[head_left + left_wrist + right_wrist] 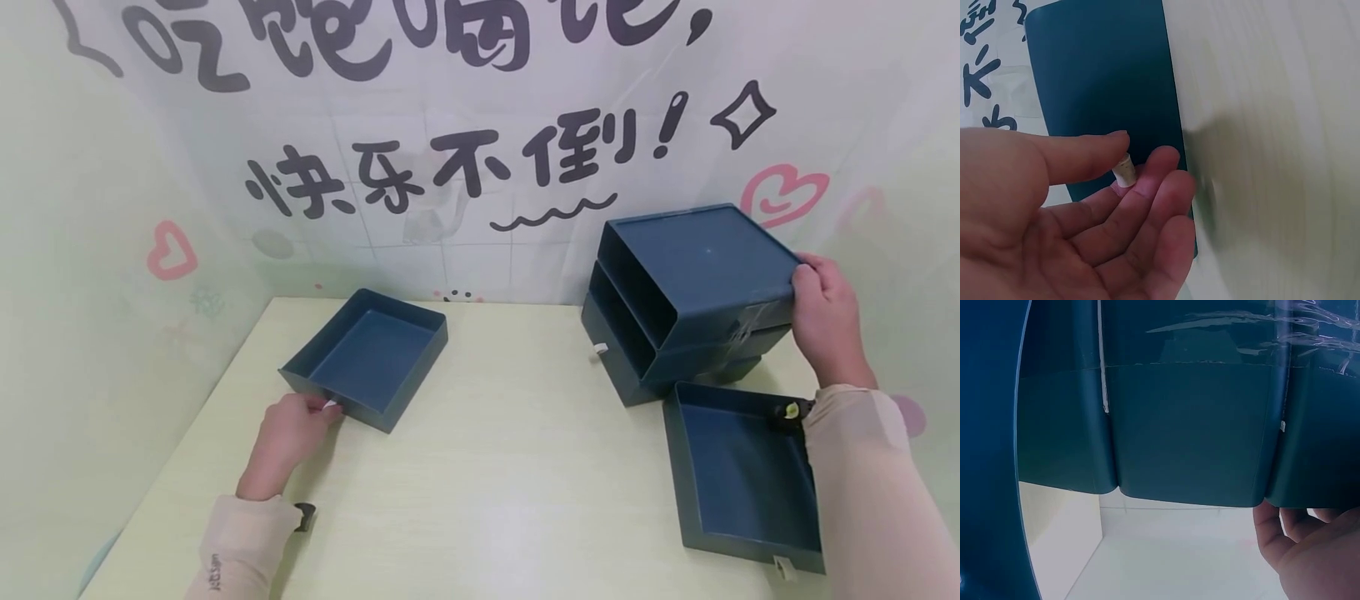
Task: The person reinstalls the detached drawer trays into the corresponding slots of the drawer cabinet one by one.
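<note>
Left hand (288, 433) pinches the small white tab (1124, 170) on the near edge of the loose drawer (371, 358), thumb and fingers (1157, 165) closed on it; the drawer sits far-left on the counter (487, 467), open surface to its right. Right hand (825, 321) grips the far-right corner of the tilted blue cabinet (690, 292), fingers curled round its edge. A second drawer (742, 475) lies just near of the cabinet, at the counter's right edge.

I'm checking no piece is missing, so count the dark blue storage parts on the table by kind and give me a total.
Loose drawers: 2, one whose tab the left hand pinches, one near the right forearm.
Drawer cabinet: 1, gripped by the right hand; it still holds 1 drawer.
Total: 4
</note>
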### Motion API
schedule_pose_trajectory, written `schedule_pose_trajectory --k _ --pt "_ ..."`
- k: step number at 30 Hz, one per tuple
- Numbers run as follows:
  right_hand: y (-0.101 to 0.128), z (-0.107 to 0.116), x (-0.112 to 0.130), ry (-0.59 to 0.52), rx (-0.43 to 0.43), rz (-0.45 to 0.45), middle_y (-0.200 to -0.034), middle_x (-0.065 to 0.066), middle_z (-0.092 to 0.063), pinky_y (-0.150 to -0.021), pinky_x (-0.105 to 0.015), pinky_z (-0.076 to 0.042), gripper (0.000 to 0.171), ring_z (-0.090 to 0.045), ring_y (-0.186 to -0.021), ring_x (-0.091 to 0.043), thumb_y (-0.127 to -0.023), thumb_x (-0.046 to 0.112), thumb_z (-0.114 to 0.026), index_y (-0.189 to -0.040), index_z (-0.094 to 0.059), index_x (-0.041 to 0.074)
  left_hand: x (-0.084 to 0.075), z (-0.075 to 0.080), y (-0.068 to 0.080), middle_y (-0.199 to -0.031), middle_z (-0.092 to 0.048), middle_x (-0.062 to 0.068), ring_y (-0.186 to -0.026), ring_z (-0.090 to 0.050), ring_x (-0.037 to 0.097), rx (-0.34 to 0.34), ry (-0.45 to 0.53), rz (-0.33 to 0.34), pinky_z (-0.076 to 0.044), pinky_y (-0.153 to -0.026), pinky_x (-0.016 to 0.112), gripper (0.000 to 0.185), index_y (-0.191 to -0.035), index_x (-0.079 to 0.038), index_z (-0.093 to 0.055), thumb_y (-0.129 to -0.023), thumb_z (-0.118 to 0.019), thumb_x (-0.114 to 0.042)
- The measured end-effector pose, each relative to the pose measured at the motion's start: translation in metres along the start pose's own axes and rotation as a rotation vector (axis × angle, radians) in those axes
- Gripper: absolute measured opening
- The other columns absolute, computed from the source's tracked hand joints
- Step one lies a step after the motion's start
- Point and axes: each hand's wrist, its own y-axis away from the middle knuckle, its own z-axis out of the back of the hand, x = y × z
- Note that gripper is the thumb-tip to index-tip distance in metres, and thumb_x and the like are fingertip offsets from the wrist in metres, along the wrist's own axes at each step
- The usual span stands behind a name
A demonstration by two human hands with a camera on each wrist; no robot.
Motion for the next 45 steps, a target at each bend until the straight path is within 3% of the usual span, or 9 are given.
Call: schedule_pose_trajectory --k 7,11,15,21,26,29,33,41,45 --pt "-0.0001 0.0004 0.0025 -0.002 0.0 0.003 -0.166 -0.006 -0.033 -0.121 -0.054 -0.027 0.057 -0.033 -0.137 -0.027 -0.106 0.045 -0.023 -0.159 -0.036 0.028 0.0012 -0.002 0.0017 -0.076 -0.068 0.009 -0.069 -0.057 0.022 -0.066 -0.036 -0.04 -0.04 -0.055 0.03 0.032 -0.101 0.001 -0.075 -0.098 -0.057 -0.025" --pt "-0.001 0.001 0.0026 -0.003 0.002 -0.003 -0.166 -0.006 -0.034 -0.121 -0.053 -0.027 0.057 -0.033 -0.136 -0.026 -0.106 0.045 -0.023 -0.159 -0.036 0.029 0.0018 -0.0023 0.002 -0.059 -0.051 0.001 -0.06 -0.048 0.019 -0.091 -0.046 -0.066 -0.035 -0.053 0.03 0.032 -0.081 -0.004 -0.072 -0.098 -0.056 -0.025" --pt "-0.0013 0.0015 0.0024 -0.005 -0.003 0.002 -0.165 -0.006 -0.035 -0.12 -0.051 -0.028 0.056 -0.034 -0.135 -0.024 -0.106 0.045 -0.023 -0.158 -0.037 0.029 0.0022 -0.0031 0.0015 -0.055 -0.037 -0.003 -0.056 -0.041 0.018 -0.113 -0.054 -0.079 -0.031 -0.051 0.03 0.036 -0.068 -0.008 -0.065 -0.099 -0.055 -0.025" --pt "-0.0006 0.0014 0.0023 -0.005 -0.008 0.011 -0.165 -0.006 -0.036 -0.12 -0.049 -0.028 0.056 -0.034 -0.135 -0.023 -0.106 0.045 -0.023 -0.158 -0.038 0.029 0.0015 -0.0063 0.0015 -0.054 -0.04 -0.003 -0.055 -0.042 0.017 -0.129 -0.025 -0.085 -0.032 -0.051 0.029 0.037 -0.072 -0.007 -0.071 -0.099 -0.054 -0.026" --pt "0.0008 0.001 0.0028 -0.005 -0.009 0.014 -0.164 -0.007 -0.036 -0.119 -0.05 -0.028 0.056 -0.034 -0.134 -0.024 -0.106 0.045 -0.024 -0.158 -0.038 0.029 0.0005 -0.0062 0.0011 -0.055 -0.054 -0.001 -0.056 -0.046 0.016 -0.181 -0.001 -0.104 -0.035 -0.052 0.028 0.038 -0.072 -0.009 -0.074 -0.099 -0.054 -0.028" --pt "0.0021 0.0008 0.0031 -0.005 -0.01 0.011 -0.164 -0.007 -0.036 -0.119 -0.05 -0.028 0.056 -0.034 -0.134 -0.024 -0.106 0.045 -0.024 -0.158 -0.038 0.029 0.0007 -0.0051 0.001 -0.067 -0.069 0.004 -0.061 -0.053 0.017 -0.198 0.012 -0.112 -0.04 -0.055 0.028 0.034 -0.086 -0.01 -0.081 -0.099 -0.056 -0.028" --pt "0.0021 0.0004 0.004 -0.001 -0.022 0.016 -0.163 -0.008 -0.037 -0.118 -0.046 -0.029 0.056 -0.035 -0.133 -0.021 -0.106 0.045 -0.024 -0.157 -0.039 0.028 0.0015 -0.0047 0.0011 -0.084 -0.078 0.009 -0.067 -0.059 0.018 -0.201 0.019 -0.1 -0.043 -0.058 0.029 0.033 -0.097 -0.009 -0.083 -0.098 -0.057 -0.03" --pt "0.0013 0.0004 0.0038 0.003 -0.03 0.012 -0.159 -0.008 -0.039 -0.117 -0.042 -0.03 0.056 -0.036 -0.131 -0.019 -0.106 0.043 -0.025 -0.157 -0.04 0.024 0.001 -0.0046 0.0008 -0.107 -0.078 0.018 -0.087 -0.072 0.032 -0.216 0.035 -0.071 -0.049 -0.062 0.03 0.036 -0.11 -0.006 -0.08 -0.098 -0.057 -0.031" --pt "0.0019 0.0002 0.0026 0.007 -0.031 0.004 -0.159 -0.008 -0.039 -0.117 -0.041 -0.03 0.057 -0.036 -0.131 -0.019 -0.106 0.043 -0.025 -0.157 -0.04 0.023 0.0016 -0.0066 0.0014 -0.107 -0.077 0.019 -0.085 -0.071 0.03 -0.22 0.05 -0.058 -0.048 -0.061 0.03 0.036 -0.112 -0.005 -0.079 -0.099 -0.057 -0.031"
